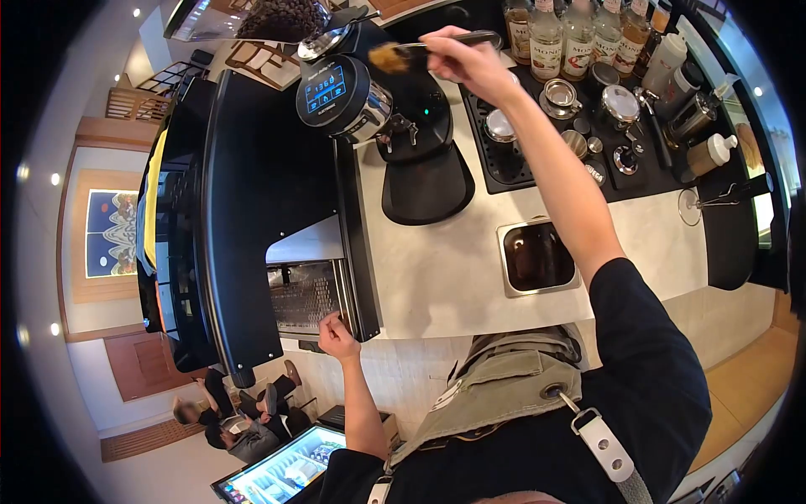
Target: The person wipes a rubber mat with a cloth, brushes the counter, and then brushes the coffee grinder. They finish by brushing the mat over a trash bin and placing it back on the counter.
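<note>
My right hand [470, 63] is raised near the coffee grinder [336, 97], its fingers closed on the dark handle of a brush [390, 57] with light brown bristles. The brush is beside the grinder's round lit display, below the hopper of beans [281, 18]. Lower in the view, my left hand [337, 336] is by the front edge of the black espresso machine [260, 185], fingers curled. Whether it holds anything cannot be made out.
A square metal bin [539, 256] with dark contents is set in the counter [437, 277]. Syrup bottles [546, 42], tampers, metal cups and a black mat [525, 172] lie at the back right. Seated people [243, 428] and a screen [290, 470] are lower left.
</note>
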The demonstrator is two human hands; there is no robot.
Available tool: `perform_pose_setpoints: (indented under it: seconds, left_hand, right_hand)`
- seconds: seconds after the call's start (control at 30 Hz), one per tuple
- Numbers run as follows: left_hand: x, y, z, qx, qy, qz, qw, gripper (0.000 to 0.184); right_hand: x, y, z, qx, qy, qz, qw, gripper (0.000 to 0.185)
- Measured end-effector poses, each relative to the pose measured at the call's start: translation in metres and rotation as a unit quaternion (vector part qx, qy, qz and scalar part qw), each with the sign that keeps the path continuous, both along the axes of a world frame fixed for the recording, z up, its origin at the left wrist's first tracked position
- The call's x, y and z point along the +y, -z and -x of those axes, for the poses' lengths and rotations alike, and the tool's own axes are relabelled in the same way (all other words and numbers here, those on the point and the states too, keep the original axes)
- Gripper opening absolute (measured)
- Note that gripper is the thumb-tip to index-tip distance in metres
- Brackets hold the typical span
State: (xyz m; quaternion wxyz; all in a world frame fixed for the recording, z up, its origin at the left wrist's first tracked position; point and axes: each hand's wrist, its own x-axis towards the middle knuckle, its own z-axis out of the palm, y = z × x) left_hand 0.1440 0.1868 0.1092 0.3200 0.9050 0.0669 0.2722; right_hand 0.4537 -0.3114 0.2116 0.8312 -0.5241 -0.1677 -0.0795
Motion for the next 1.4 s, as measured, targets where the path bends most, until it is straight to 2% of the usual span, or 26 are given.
perform_pose_setpoints:
  seconds: [0.07, 0.1, 0.13, 0.2, 0.27, 0.33, 0.4, 0.43, 0.47, 0.53, 0.6, 0.7, 0.8, 0.83, 0.93, 1.1, 1.2, 1.3, 1.37, 1.4]
  left_hand:
    - [-0.001, -0.003, 0.001, 0.024, -0.004, 0.000, 1.000, 0.022]
    - [0.001, -0.002, 0.003, 0.029, -0.006, 0.004, 1.000, 0.022]
    - [0.000, -0.001, 0.003, 0.033, -0.010, 0.011, 0.999, 0.022]
    - [-0.003, 0.000, -0.002, -0.016, 0.006, 0.019, 1.000, 0.022]
    - [-0.007, 0.003, -0.005, -0.041, 0.014, 0.014, 0.999, 0.021]
    - [-0.002, 0.003, -0.004, -0.041, 0.013, -0.007, 0.999, 0.022]
    - [0.002, 0.005, -0.004, -0.044, 0.011, 0.000, 0.999, 0.021]
    - [0.001, 0.005, -0.005, -0.052, 0.012, 0.002, 0.999, 0.021]
    - [0.000, 0.007, -0.004, -0.060, 0.011, 0.006, 0.998, 0.021]
    - [0.003, 0.009, -0.004, -0.062, 0.009, -0.003, 0.998, 0.022]
    - [0.000, 0.005, -0.002, -0.059, 0.011, 0.012, 0.998, 0.021]
    - [0.006, 0.015, -0.001, -0.056, 0.002, 0.028, 0.998, 0.019]
    - [0.008, 0.015, -0.002, -0.059, 0.024, 0.023, 0.998, 0.014]
    - [0.004, 0.013, -0.002, -0.070, 0.024, 0.045, 0.996, 0.011]
    - [0.006, 0.015, -0.006, -0.136, 0.046, 0.012, 0.990, 0.010]
    - [0.010, 0.005, -0.003, -0.131, 0.080, -0.003, 0.988, 0.009]
    - [0.011, 0.003, -0.006, -0.153, 0.092, -0.008, 0.984, 0.008]
    - [0.014, 0.009, -0.006, -0.158, 0.099, -0.021, 0.982, 0.008]
    - [0.015, 0.004, -0.006, -0.167, 0.103, -0.017, 0.981, 0.007]
    - [0.013, 0.001, -0.005, -0.164, 0.101, -0.011, 0.981, 0.006]
  right_hand:
    - [0.024, 0.008, -0.001, -0.009, 0.018, 0.071, 0.997, 0.022]
    - [0.012, 0.026, -0.009, 0.022, -0.027, 0.110, 0.993, 0.021]
    - [-0.002, 0.033, -0.010, 0.028, 0.033, 0.348, 0.937, 0.019]
    - [-0.013, 0.030, -0.001, 0.069, 0.008, 0.285, 0.956, 0.018]
    - [-0.018, 0.004, 0.006, -0.010, 0.063, 0.122, 0.990, 0.018]
    - [-0.002, -0.019, 0.005, 0.018, 0.072, -0.029, 0.997, 0.021]
    - [0.021, -0.009, 0.004, -0.020, 0.051, 0.074, 0.996, 0.022]
    - [0.028, 0.008, 0.005, 0.006, 0.028, 0.116, 0.993, 0.024]
    - [0.011, 0.015, 0.001, 0.037, 0.062, 0.342, 0.937, 0.027]
    - [-0.004, 0.025, 0.003, 0.063, 0.074, 0.486, 0.869, 0.029]
    - [-0.010, -0.011, 0.020, 0.034, 0.156, 0.384, 0.909, 0.034]
    - [0.001, -0.102, 0.037, -0.066, 0.246, 0.419, 0.871, 0.036]
    - [0.038, -0.143, 0.028, -0.156, 0.265, 0.463, 0.831, 0.035]
    - [0.050, -0.152, 0.018, -0.179, 0.261, 0.481, 0.818, 0.034]
    - [0.073, -0.159, -0.016, -0.220, 0.252, 0.554, 0.763, 0.041]
    - [0.124, -0.180, -0.024, -0.187, 0.214, 0.611, 0.739, 0.047]
    - [0.155, -0.186, -0.020, -0.208, 0.219, 0.683, 0.665, 0.047]
    - [0.177, -0.183, -0.038, -0.244, 0.188, 0.697, 0.647, 0.049]
    - [0.194, -0.205, -0.034, -0.249, 0.170, 0.702, 0.646, 0.050]
    - [0.189, -0.210, -0.048, -0.321, 0.183, 0.685, 0.628, 0.049]
